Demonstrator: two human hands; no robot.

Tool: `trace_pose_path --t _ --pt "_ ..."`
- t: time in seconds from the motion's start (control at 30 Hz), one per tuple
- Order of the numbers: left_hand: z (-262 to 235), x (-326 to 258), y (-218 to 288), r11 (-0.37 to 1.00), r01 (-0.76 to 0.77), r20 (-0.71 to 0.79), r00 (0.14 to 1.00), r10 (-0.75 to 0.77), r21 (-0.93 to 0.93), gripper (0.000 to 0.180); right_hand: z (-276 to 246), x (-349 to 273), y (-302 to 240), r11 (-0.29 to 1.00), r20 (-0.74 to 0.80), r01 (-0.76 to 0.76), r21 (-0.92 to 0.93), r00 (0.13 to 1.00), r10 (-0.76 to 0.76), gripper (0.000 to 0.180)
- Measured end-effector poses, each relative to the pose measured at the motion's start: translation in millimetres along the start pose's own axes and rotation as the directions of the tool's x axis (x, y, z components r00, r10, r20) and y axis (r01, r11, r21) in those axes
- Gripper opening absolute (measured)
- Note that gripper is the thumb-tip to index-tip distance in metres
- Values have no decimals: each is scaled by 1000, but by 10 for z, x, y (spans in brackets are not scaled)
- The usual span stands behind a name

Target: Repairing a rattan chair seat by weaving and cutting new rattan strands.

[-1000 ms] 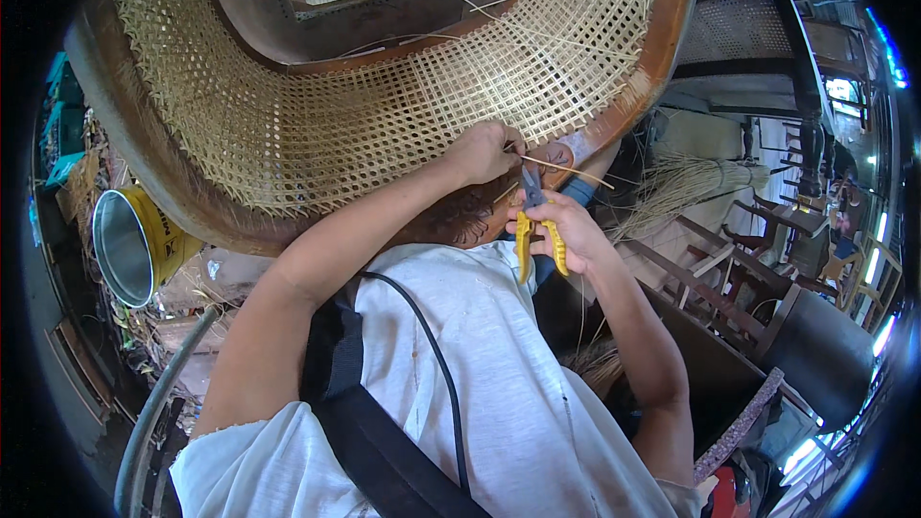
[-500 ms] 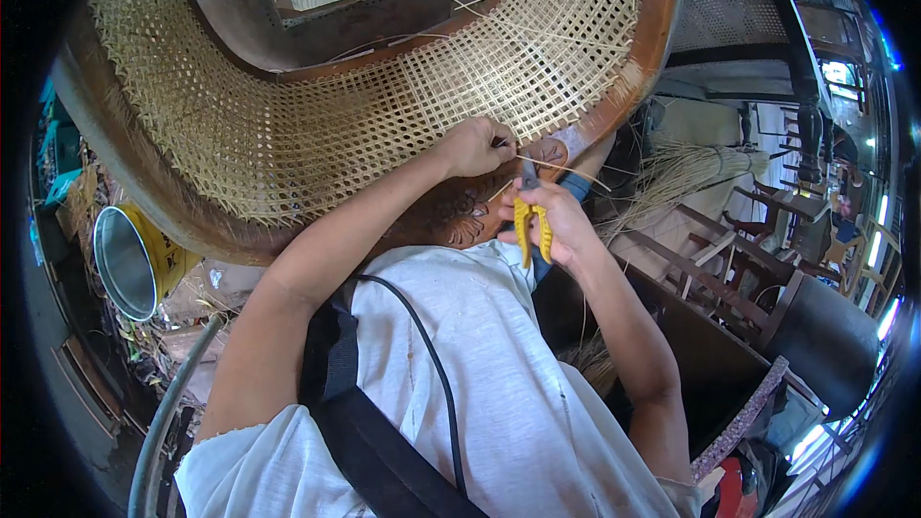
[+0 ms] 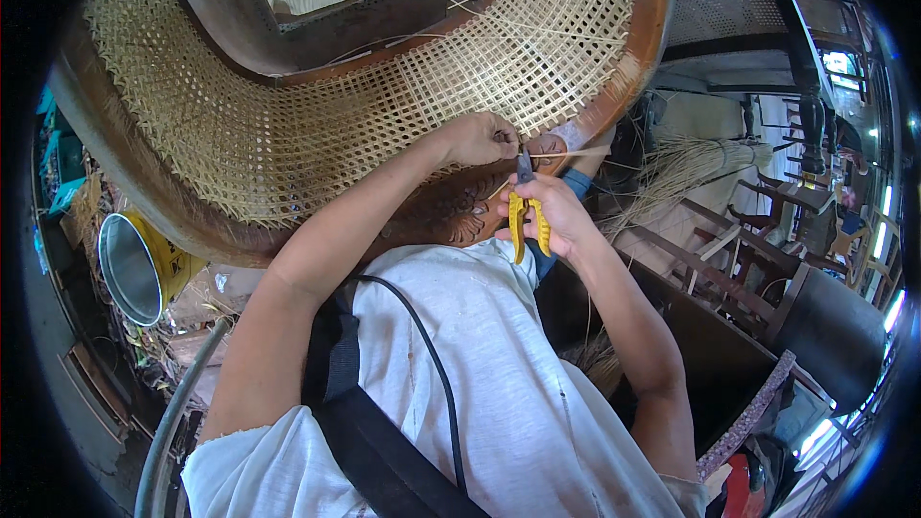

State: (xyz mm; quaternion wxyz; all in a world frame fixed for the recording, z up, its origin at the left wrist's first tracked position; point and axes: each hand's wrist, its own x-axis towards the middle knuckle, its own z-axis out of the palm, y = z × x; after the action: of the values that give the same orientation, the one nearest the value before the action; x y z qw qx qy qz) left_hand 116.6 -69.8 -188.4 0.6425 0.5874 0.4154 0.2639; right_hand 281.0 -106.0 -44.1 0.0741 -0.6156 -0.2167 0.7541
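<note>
Furniture crowds the workshop off to the right of the hands, with a pale bundle of cane strands out that way too and a yellow bucket well over to their left. Eyes on the middle now: beyond the hands sweeps a big woven cane panel in a curved wooden frame, and I've got both hands close to its near edge. Left hand is the farther one, fingers curled in what looks like a pinch on a thin cane strip. Right hand sits nearer the white shirt, wrapped around yellow-handled cutters. And here's the relation that counts from my end: the strip lies crosswise, running from the left fingertips out to the right, just beyond the right hand. The cutters point nearly straight away from the shirt, so the two long axes cross almost square, right beside those left fingertips. Left hand is nearer the strip; the right reaches it only through the tool. Whether the blades are parted, or touching cane, I can't tell.
</note>
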Motion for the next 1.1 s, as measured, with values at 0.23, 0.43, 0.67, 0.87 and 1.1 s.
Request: trace_pose_path --t 0.23,0.43,0.67,0.87,1.1 --pt "-101 -59 318 974 93 25 995 -100 206 22 -93 -14 164 993 -57 97 69 994 -94 21" --pt "-73 -27 315 969 209 -84 976 -199 135 24 -304 -131 -14 585 -116 398 -706 751 -651 25" --pt "-24 -32 374 949 313 -158 940 -304 35 21 55 329 -205 96 -74 -13 -995 739 -670 24" --pt "-30 108 -39 961 258 -143 952 -271 -103 18 142 377 -263 74 -50 0 -997 734 -677 16" --pt "-50 7 210 947 312 -165 933 -320 -71 20 -952 -260 -381 639 -338 322 -698 639 -691 14"
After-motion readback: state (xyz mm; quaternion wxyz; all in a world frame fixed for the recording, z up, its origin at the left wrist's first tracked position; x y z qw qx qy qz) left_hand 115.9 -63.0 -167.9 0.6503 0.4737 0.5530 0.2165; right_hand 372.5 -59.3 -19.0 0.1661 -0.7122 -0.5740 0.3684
